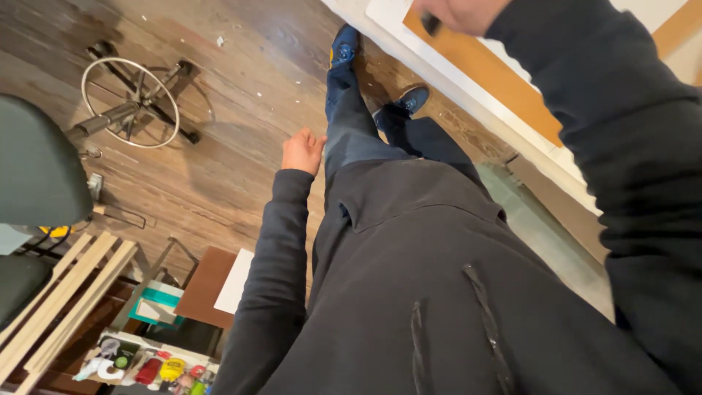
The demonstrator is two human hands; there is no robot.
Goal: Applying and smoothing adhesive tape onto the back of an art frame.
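Standing over a wood floor (241, 95), two blue shoes (344, 45) visible.
Right hand (457, 13) clamps one small dark object (430, 24) above the orange board (497, 80); left hand (302, 151) hangs loosely open beside one stool base (131, 102).

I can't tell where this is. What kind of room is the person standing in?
Probably a workshop or craft room. Long wooden slats lean at the lower left, a stool with a ring footrest stands on the scuffed wood floor, and the right hand holds a small dark object over a board.
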